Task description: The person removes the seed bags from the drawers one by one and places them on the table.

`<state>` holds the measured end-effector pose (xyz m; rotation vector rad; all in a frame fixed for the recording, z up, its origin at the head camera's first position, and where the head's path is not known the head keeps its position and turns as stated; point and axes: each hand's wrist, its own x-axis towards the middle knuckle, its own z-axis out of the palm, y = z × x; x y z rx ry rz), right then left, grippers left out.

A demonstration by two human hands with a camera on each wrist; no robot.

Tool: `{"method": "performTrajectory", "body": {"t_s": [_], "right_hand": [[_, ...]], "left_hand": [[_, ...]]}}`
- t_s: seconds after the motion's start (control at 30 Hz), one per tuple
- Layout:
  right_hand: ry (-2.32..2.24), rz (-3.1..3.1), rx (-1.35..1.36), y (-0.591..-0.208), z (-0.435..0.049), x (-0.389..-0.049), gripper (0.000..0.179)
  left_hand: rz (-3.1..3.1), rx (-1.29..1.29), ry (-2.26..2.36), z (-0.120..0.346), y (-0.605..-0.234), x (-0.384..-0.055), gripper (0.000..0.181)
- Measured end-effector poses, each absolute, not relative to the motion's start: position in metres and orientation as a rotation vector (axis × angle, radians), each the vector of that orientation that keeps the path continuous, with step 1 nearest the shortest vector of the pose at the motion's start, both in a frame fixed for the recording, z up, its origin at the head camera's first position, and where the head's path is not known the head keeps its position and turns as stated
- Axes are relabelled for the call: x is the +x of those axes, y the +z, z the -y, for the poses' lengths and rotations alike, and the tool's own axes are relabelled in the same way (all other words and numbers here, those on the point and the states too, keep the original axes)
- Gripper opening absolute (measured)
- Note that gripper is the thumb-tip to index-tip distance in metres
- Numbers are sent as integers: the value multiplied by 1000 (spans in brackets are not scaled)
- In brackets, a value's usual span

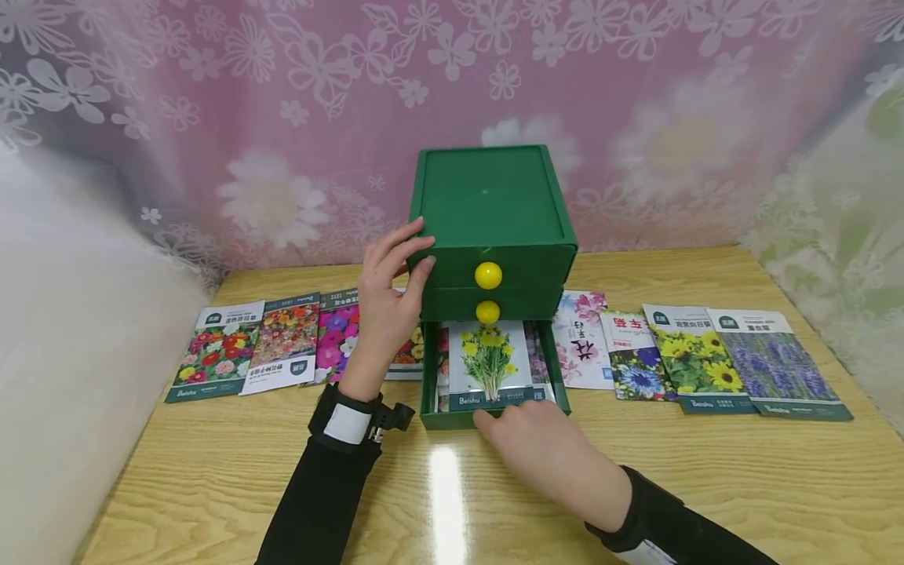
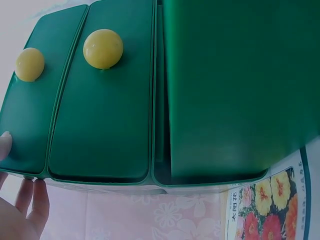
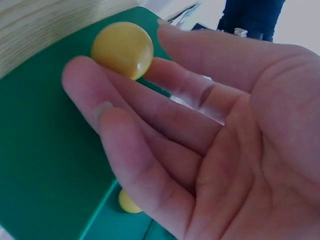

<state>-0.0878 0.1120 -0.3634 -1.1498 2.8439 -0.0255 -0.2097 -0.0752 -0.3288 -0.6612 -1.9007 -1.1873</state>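
Observation:
A green cabinet point(image 1: 487, 196) with yellow knobs stands on the table, its lowest drawer point(image 1: 452, 422) pulled out. Seed packets lie in that drawer; the uppermost packet point(image 1: 487, 365) pictures yellow flowers. My left hand point(image 1: 387, 310) rests on the cabinet's upper left corner, fingers fairly straight, thumb at the front face point(image 2: 25, 120). At the drawer front is my right hand point(image 1: 547, 447). The right wrist view has its fingers point(image 3: 135, 100) curled about the drawer's yellow knob point(image 3: 122, 47), with the thumb beside it. From above, the hand hides this knob.
Several flower-seed packets lie left of the cabinet, among them a red-flower packet point(image 1: 215, 349) and a purple one point(image 1: 335, 337). Others lie to the right, including a sunflower-like packet point(image 1: 695, 361) and a lavender-coloured one point(image 1: 780, 369). A flowered curtain point(image 1: 339, 141) hangs behind the wooden table point(image 1: 212, 471).

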Motion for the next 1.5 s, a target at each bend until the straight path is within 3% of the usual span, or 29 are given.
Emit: {"method": "performTrajectory", "body": {"t_s": [0.5, 0.67, 0.93, 1.2, 1.5], "right_hand": [[-64, -2796, -1147, -357, -110, -69, 4], [-215, -2726, -1106, -347, -117, -79, 18], [-355, -2813, -1007, -331, -144, -105, 18], [-280, -2916, -817, -346, -155, -131, 18], [-106, -2913, -857, -364, -152, -141, 19]], "left_hand": [[1925, -709, -1163, 78, -328, -210, 24], [2021, -715, -1113, 86, -334, -214, 27], [1961, -696, -977, 88, -328, -195, 17], [2483, -805, -695, 95, -331, -165, 15], [2856, -947, -396, 78, -358, -165, 25]]}}
